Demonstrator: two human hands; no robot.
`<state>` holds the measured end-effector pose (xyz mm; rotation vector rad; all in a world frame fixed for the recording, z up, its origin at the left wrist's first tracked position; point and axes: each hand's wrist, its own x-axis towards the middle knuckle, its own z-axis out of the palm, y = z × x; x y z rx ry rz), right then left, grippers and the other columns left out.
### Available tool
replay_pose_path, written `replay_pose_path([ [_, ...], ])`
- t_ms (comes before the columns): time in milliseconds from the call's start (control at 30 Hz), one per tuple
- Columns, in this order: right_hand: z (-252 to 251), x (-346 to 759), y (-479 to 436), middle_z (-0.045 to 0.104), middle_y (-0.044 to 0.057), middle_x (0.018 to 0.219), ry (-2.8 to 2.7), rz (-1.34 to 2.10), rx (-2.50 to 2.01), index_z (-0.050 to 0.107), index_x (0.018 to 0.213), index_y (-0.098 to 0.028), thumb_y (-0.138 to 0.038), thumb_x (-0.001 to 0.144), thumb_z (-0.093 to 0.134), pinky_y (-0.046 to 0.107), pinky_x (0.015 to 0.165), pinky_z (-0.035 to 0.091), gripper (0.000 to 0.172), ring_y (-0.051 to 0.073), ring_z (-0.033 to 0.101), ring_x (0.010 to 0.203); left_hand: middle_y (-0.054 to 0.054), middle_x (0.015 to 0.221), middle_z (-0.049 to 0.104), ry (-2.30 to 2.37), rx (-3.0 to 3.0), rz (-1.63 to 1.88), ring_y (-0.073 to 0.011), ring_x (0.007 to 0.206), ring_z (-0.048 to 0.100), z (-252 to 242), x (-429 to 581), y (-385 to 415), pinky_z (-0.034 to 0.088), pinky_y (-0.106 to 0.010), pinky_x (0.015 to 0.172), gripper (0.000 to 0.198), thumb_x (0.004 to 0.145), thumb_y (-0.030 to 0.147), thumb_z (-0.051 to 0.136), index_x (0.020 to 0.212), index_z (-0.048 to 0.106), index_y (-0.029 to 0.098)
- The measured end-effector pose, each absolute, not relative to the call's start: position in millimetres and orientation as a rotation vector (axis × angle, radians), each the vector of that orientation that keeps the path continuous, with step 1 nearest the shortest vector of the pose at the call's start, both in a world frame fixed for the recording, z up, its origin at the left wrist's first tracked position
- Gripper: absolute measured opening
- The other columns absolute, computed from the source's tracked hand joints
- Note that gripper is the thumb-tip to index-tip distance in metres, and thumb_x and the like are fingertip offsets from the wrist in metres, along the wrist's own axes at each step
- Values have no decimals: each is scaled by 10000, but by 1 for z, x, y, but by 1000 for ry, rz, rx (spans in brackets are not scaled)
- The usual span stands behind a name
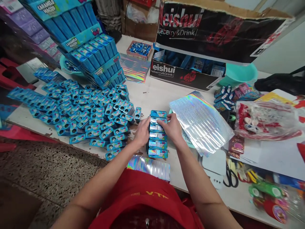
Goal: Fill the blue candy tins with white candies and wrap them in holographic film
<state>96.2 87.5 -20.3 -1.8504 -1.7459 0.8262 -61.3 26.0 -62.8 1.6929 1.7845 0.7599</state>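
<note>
A column of small blue candy boxes [158,144], printed "Caramelo Macizo", stands on the table in front of me. My left hand [142,133] presses its closed fingers to the left side of a box near the far end. From the right, my right hand [173,128] grips that end, its thumb over the box top and its fingers along the side. Shiny holographic strips show on several box tops. Just left of the column, one blue box [138,113] stands alone. Between my body and the column lies a holographic sheet [149,167].
Many blue boxes [95,119] crowd the table's left, beside a stacked display [95,57]. Ahead is a black carton [181,74]. On the right are holographic sheets [201,122], scissors [230,176] and a plastic bag [267,121]. A tray of blue-wrapped candies [139,49] sits behind.
</note>
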Motion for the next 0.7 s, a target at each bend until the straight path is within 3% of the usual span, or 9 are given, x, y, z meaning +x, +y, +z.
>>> replay_pose_path([
  [100,-26,98,92,606,30,816,-1651,971,-1795,543,896,-170,-446,604,688,320,642,442,427,186,567,707,-76,1384,437,1739,1772,557,-224,1247,395,-72,-67,8,322,-361,1033,590,762,41,343,1325,444,182],
  [233,-40,124,81,604,13,888,-1171,1288,-1538,537,993,-190,-454,640,667,285,570,489,460,128,582,634,-93,1132,608,1870,1640,298,-225,1062,533,-91,-78,-33,409,-348,909,374,865,164,328,1121,600,175],
  [333,-65,148,37,568,-23,762,-879,1181,-1659,531,892,-197,-513,695,598,245,504,473,378,100,541,561,-100,1007,643,1776,1669,-11,-257,998,553,-106,-71,-68,408,-388,864,309,889,299,377,1015,633,183],
  [500,-102,154,-59,590,11,654,-1269,1378,-1749,584,754,-190,-475,722,587,298,505,475,287,160,542,557,-150,1082,611,1614,1806,-236,-330,1112,481,-117,-51,-89,348,-468,912,321,846,377,471,1019,639,166],
  [600,-110,141,-88,653,92,877,-1847,1213,-1703,651,886,-200,-357,801,549,384,705,490,206,248,592,825,-113,1055,641,1568,1698,-239,-277,1064,543,-116,-52,-82,379,-385,878,289,864,319,421,996,648,198],
  [700,-113,131,-94,622,130,1086,-2455,888,-1586,623,1095,-223,-286,842,538,444,827,443,275,306,530,1030,-86,963,687,1565,1628,-237,-238,955,614,-113,-56,-76,406,-321,801,291,867,281,392,974,653,208],
])
